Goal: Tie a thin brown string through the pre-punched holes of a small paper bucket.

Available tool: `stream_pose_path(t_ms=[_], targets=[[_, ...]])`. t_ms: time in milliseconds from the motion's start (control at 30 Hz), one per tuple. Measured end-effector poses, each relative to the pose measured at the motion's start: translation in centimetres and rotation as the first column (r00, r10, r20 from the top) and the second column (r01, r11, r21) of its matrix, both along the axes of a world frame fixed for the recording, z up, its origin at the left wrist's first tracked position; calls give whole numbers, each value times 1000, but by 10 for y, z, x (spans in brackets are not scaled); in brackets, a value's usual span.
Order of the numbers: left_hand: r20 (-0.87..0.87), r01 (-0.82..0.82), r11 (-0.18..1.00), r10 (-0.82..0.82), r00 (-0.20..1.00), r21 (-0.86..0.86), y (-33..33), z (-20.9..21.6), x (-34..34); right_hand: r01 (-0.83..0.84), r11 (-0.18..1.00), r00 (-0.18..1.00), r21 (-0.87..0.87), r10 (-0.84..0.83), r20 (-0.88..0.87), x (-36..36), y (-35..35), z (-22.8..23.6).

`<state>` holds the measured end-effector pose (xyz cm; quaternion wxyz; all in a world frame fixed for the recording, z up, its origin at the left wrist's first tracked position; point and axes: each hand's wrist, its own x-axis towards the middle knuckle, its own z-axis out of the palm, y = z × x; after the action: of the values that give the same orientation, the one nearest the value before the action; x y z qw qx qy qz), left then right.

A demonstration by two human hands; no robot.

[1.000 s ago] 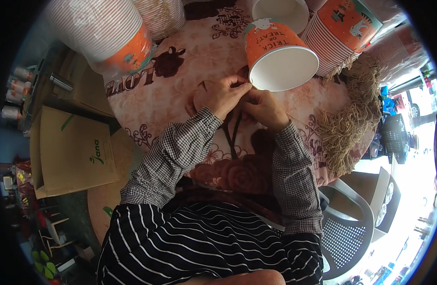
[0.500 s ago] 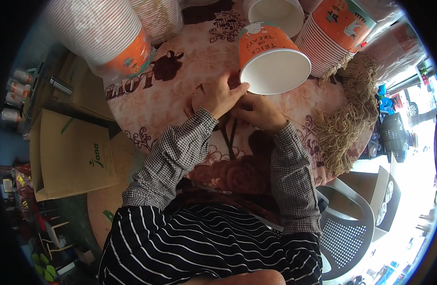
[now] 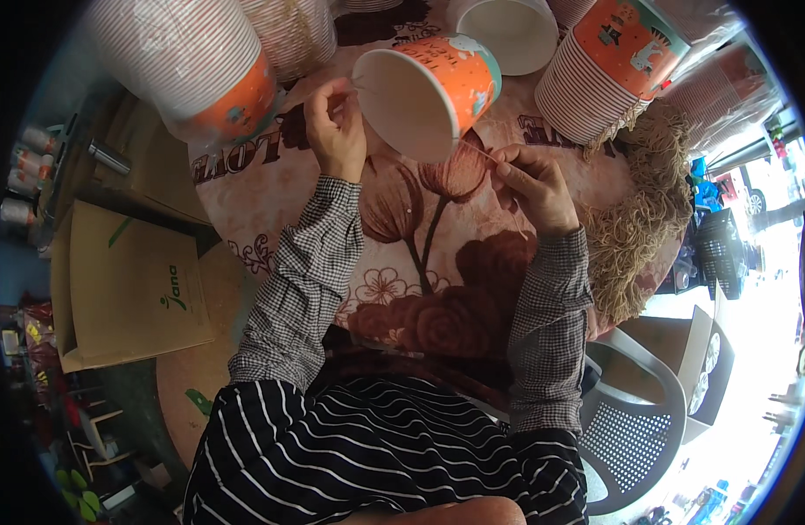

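Note:
An orange paper cup (image 3: 462,77) with a green base band and cartoon prints lies tilted, its white open mouth towards me and lower left. My right hand (image 3: 532,184), right of the rim, pinches a thin pale string (image 3: 479,150) that runs to the cup's lower edge. Beside the opposite side of the rim, my left hand (image 3: 337,127) is closed with its fingers curled; a fine strand shows between it and the rim. Neither hand grasps the cup itself. Whether the cup rests on the table or hangs from the string, I cannot tell.
Behind the cup lies another white-mouthed cup (image 3: 507,35). Nested cup stacks stand at left (image 3: 188,52) and right (image 3: 608,66). Tan fringe yarn (image 3: 638,227) covers the right of the flowered tablecloth (image 3: 393,271). A cardboard box (image 3: 135,289) is at left, a grey plastic chair (image 3: 634,420) at lower right.
The cup has turned and shifted left, its mouth now facing lower left. My hands have moved apart, the left one off the cup's rim to the left, the right one to the right with the string.

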<state>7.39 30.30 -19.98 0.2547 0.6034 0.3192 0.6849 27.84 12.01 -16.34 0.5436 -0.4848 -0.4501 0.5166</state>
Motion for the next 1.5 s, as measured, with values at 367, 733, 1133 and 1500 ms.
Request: stream_pose_path(t_ms=[367,733,1133,1500], targets=[[305,870,124,-905,297,-478,-101,8,32,44,985,949,169,12,-314,-12,17,-22],[30,594,212,-928,371,-776,-70,13,14,340,940,940,41,-338,-40,9,16,-24],[-275,729,489,-872,404,-479,-71,8,14,6,1000,987,-11,-5,159,-14,7,-1],[-135,633,553,-800,584,-542,-60,9,10,61,994,955,-87,-33,295,-21,14,-10]])
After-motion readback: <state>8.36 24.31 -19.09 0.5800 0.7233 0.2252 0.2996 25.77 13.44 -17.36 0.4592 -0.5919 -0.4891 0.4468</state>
